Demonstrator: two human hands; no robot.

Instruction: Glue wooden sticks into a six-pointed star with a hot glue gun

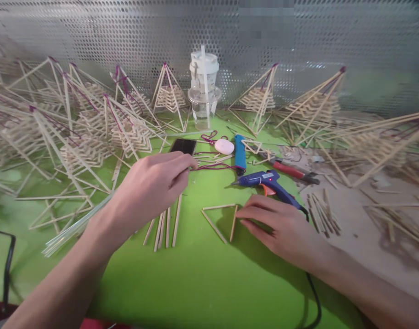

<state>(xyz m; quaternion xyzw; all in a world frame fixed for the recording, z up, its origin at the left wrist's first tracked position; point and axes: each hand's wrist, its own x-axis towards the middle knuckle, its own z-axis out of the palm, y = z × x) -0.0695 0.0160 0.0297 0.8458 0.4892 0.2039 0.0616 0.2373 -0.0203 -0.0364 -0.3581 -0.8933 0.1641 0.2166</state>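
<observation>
My right hand [274,224] pinches a short wooden stick [233,224], one side of a small three-stick frame lying on the green tabletop. A second stick [219,207] forms the frame's far side, and a third stick [213,225] slants down on the left. The frame's near corner is open. My left hand [158,180] is over the left middle of the table, its fingers bent together beside several small sticks [204,159]. What those fingertips hold, if anything, is hidden. Longer sticks [167,228] lie below that hand. A blue glue gun [264,179] rests beyond my right hand.
Stick pyramids with purple tips [170,93] stand along the back and left. Around the middle are a phone [184,146], a pink oval object [224,146], a teal-handled tool [240,153], red-handled pliers [292,170] and cups [204,87]. Clear glue sticks [75,226] lie left; a black cord [314,292] runs right.
</observation>
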